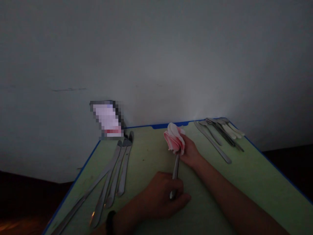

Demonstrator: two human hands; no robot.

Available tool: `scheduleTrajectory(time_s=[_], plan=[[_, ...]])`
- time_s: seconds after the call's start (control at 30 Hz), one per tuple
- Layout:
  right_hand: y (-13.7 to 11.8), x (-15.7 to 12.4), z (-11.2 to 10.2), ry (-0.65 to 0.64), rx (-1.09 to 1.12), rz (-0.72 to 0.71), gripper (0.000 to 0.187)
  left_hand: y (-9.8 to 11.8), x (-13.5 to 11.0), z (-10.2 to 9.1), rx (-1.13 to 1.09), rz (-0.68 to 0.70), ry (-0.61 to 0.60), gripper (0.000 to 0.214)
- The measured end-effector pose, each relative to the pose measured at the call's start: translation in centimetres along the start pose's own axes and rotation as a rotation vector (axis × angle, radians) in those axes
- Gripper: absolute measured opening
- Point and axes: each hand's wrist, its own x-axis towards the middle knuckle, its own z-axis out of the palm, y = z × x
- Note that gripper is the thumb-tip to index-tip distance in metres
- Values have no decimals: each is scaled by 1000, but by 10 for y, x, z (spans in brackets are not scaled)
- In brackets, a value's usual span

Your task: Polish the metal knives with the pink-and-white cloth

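Note:
Over the middle of the table, my left hand is closed around the handle of a metal piece of cutlery. Its rounded end shows between thumb and fingers. A crumpled pink and white cloth covers the far end of that piece, so its kind is hidden. My right hand grips the cloth from the right side, with its fingers mostly behind the folds. Several table knives lie side by side to the left of my left hand.
Beyond my right hand lies a group of cutlery, some with white handles, with a single knife nearest. A blurred, phone-like device leans at the back left corner. The green table has a blue edge and meets a grey wall.

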Motion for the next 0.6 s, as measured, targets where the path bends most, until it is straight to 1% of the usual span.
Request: scheduleTrajectory(time_s=[0.17,0.37,0.47,0.6], plan=[[-5,-1,2,68,69,26,16,1,1,-1,35,11,-17,26],[-8,-6,12,-9,123,28,26,0,2,1,64,14,-6,24],[-9,-7,14,31,125,13,22,-1,1,0,75,20,-16,27],[-9,-4,8,92,121,-40,16,-1,-1,-2,104,60,-57,31]])
